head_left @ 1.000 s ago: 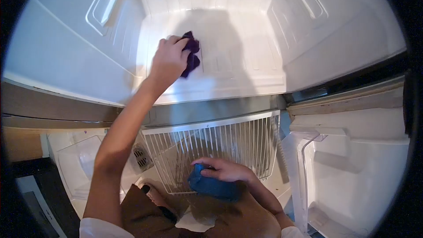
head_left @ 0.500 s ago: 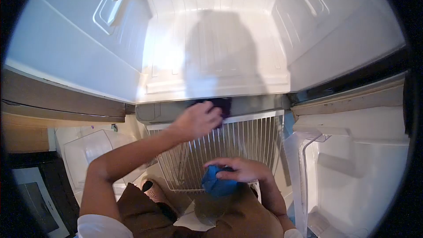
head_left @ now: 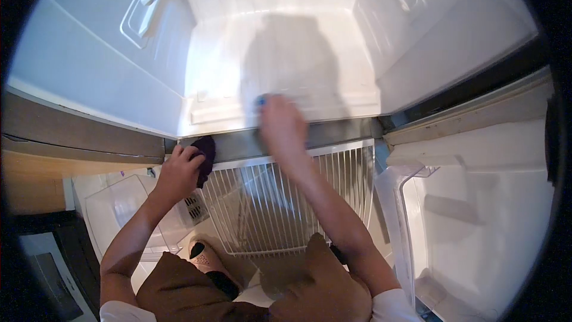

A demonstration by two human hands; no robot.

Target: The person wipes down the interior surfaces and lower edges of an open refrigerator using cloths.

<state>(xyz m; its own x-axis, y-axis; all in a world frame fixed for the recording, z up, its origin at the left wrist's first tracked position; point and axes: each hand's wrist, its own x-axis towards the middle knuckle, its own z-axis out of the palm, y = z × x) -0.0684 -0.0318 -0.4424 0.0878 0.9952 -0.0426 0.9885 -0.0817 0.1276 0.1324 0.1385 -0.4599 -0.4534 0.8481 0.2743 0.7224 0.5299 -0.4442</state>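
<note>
My left hand point(head_left: 179, 172) grips a dark purple cloth point(head_left: 207, 156), fingers curled over it, at the left end of the grey sill point(head_left: 235, 151) below the fridge compartment. Blurred by motion, my right hand point(head_left: 283, 126) reaches to the front lip of the white fridge interior point(head_left: 220, 71). A bit of blue cloth point(head_left: 261, 102) shows at its fingertips; the rest is hidden under the hand. Below the sill, a white wire shelf point(head_left: 250, 203) slants down towards my legs, under my right forearm.
An open fridge door with a clear plastic bin point(head_left: 408, 220) stands at the right. At the left, a clear plastic drawer point(head_left: 119, 209) lies on the floor beside a wooden cabinet point(head_left: 36, 188). My shoe point(head_left: 202, 256) is near the wire shelf.
My left hand has slid left along the sill with the purple cloth. My right hand has risen from near my lap to the fridge's front lip, carrying the blue cloth.
</note>
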